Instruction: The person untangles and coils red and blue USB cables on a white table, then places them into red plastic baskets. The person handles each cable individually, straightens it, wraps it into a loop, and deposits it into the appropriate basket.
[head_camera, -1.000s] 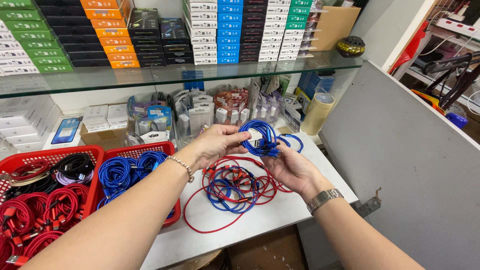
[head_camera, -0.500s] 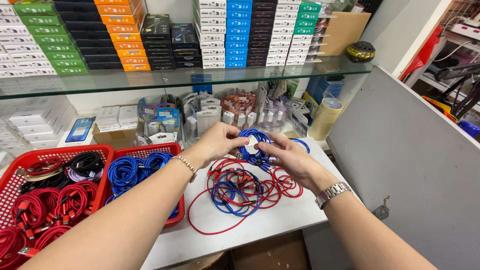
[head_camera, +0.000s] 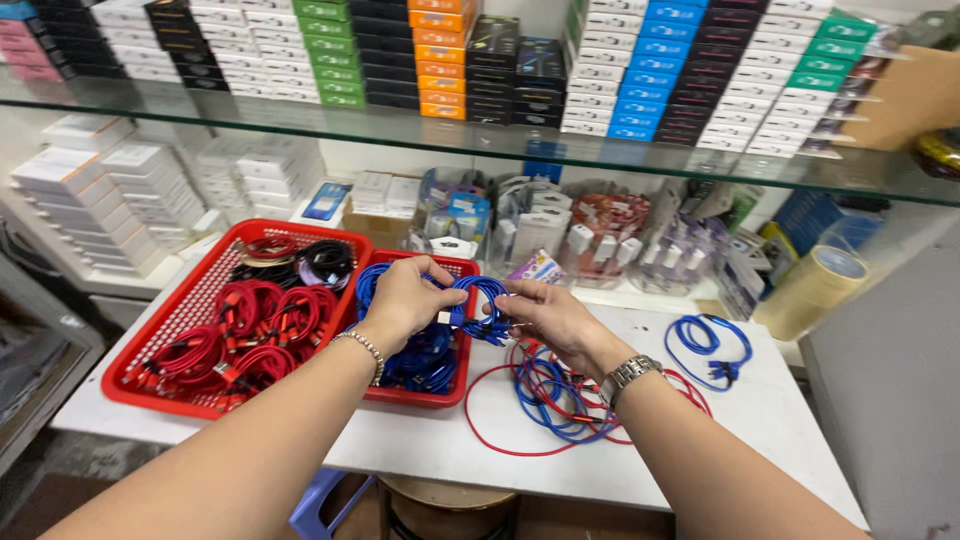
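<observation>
Blue coiled cable (head_camera: 478, 305) hung between both hands above the smaller red basket's (head_camera: 440, 395) right edge, left hand (head_camera: 405, 300) and right hand (head_camera: 545, 315) each pinching it closed, equally near.

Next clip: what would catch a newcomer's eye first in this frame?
Both hands meet at centre: the left hand and right hand pinch a coiled blue cable above the white table. Just left sit two red baskets, one with red and black coils, one with blue. A loose tangle of red and blue cables lies below the right wrist, and stacks of coloured boxes fill the glass shelf above.
</observation>
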